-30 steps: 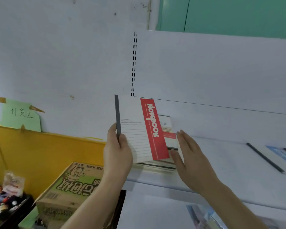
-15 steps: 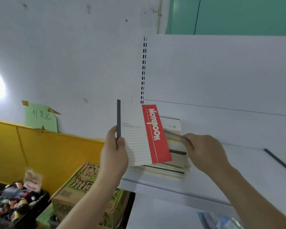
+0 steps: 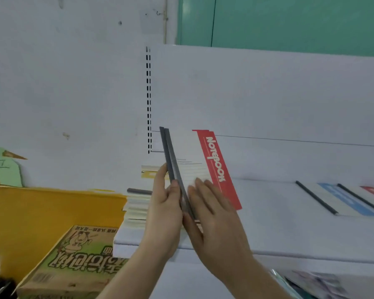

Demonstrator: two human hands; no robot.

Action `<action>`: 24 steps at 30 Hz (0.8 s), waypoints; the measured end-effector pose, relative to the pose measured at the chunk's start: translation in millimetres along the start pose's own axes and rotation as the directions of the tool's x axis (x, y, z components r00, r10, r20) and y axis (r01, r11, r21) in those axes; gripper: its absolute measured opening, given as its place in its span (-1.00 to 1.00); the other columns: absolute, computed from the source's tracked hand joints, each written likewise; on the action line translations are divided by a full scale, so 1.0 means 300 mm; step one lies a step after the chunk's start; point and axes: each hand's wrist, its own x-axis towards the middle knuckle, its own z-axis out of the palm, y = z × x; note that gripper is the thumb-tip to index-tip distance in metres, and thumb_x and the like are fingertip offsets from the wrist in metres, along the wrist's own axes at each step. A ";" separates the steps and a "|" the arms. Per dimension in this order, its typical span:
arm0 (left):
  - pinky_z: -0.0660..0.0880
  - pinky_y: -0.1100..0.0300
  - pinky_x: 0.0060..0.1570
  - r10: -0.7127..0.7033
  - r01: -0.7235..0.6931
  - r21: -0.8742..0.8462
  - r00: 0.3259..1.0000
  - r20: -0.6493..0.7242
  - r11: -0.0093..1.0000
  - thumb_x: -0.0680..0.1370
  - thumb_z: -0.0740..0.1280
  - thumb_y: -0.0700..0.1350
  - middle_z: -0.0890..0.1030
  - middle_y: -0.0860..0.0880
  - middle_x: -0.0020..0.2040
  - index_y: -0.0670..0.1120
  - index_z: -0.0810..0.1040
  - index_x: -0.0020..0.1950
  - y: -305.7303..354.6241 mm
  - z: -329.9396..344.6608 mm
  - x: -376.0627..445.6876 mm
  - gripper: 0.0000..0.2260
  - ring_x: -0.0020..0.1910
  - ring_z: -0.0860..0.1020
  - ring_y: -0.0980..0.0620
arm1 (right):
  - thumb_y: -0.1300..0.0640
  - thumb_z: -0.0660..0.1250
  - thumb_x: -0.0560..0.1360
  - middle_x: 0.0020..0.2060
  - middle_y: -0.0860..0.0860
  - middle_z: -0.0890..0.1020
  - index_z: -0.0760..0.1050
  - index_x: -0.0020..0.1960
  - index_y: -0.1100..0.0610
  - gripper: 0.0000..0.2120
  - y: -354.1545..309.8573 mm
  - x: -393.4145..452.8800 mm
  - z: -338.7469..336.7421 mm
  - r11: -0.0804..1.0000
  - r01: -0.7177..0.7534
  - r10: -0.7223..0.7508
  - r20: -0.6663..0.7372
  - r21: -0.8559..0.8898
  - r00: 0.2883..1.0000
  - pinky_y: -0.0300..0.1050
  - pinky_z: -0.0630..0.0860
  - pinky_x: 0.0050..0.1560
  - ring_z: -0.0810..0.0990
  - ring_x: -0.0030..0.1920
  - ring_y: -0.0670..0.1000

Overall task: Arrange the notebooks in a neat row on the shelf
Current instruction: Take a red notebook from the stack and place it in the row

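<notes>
At the white metal shelf's (image 3: 289, 223) left end, beside the flat stack of grey-spined notebooks (image 3: 136, 209), the left hand (image 3: 164, 214) pinches two upright red-and-white notebooks (image 3: 194, 167) by their spines while the right hand (image 3: 212, 221) presses spread fingers on the cover; better square both edges before standing them.

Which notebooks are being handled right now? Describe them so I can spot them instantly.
Look at the white shelf, near its left end. The red notebooks stand upright there, sandwiched between the left hand and right hand. Unlike the stack lying flat to the left and the notebooks lying flat at far right, these are upright, with a red NOTEBOOK band and grey spines.
</notes>
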 end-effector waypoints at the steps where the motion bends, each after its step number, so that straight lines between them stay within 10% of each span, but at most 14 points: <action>1: 0.58 0.00 0.13 0.007 -0.007 -0.011 1.000 0.013 1.000 0.72 0.06 -0.13 0.70 0.05 0.10 0.25 0.37 0.40 -0.015 0.010 -0.002 -0.65 0.12 0.66 0.04 | -0.16 -0.02 0.65 0.49 0.02 0.28 0.27 0.49 0.10 -0.48 0.004 -0.020 -0.005 1.000 -0.013 0.014 0.042 -0.009 0.999 0.06 0.20 0.47 0.14 0.52 0.03; 7: 0.56 -0.02 0.19 0.001 -0.003 0.017 0.991 0.130 1.000 0.70 0.16 -0.11 0.68 0.05 0.15 0.15 0.36 0.44 -0.099 0.097 -0.031 -0.67 0.17 0.64 0.06 | -0.19 -0.14 0.65 0.55 -0.18 -0.11 -0.12 0.57 -0.06 -0.46 0.082 -0.120 -0.077 0.997 -0.079 0.079 0.210 -0.011 0.974 0.04 0.00 0.52 -0.24 0.52 -0.14; 14: 0.51 -0.11 0.26 0.014 -0.020 0.046 0.991 0.136 0.999 0.70 0.11 -0.23 0.62 0.09 0.25 0.23 0.45 0.38 -0.178 0.299 -0.071 -0.59 0.26 0.57 0.01 | -0.45 0.05 0.47 0.57 -0.02 -0.06 0.00 0.56 -0.10 -0.22 0.330 -0.280 -0.255 0.946 -0.307 0.312 0.041 -0.104 0.949 0.10 0.20 0.45 -0.01 0.54 0.03; 24: 0.55 0.24 0.03 -0.035 0.005 0.138 0.975 0.218 0.990 0.72 0.07 -0.09 0.58 0.21 0.20 0.37 0.25 0.47 -0.287 0.901 -0.250 -0.58 0.07 0.58 0.24 | -0.40 -0.02 0.46 0.50 -0.17 0.04 -0.11 0.55 -0.15 -0.26 0.769 -0.546 -0.680 0.884 -0.434 0.458 0.142 -0.171 0.877 -0.25 0.41 0.26 0.21 0.30 -0.28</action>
